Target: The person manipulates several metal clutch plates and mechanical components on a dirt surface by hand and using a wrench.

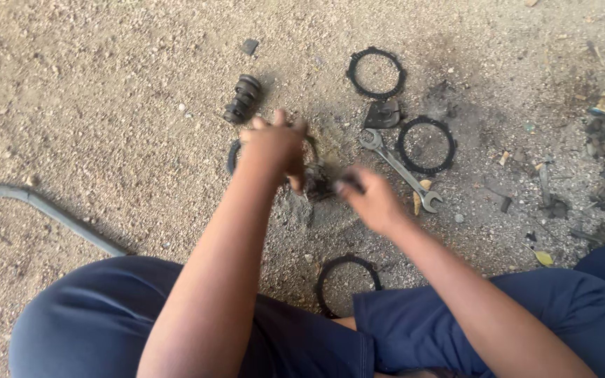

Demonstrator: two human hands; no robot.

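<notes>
Gravel ground (pixel 106 105) seen from above, a person in dark blue trousers seated on it. At far left lies a grey hose (pixel 50 213). A dark ribbed metal cylinder (pixel 243 99) rests just beyond the left hand (pixel 274 145), whose fingers curl down over a toothed ring (pixel 233 155). Between the hands sits a small dark greasy part (pixel 316 183). The blurred right hand (pixel 371 199) pinches one end of it. Farther right lie a spanner (pixel 400 170) and two more toothed rings.

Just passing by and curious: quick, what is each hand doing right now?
Left hand: fingers curled down over a dark metal part on the ground; grip cannot be told.
Right hand: blurred, closed around a small dark object.
</notes>
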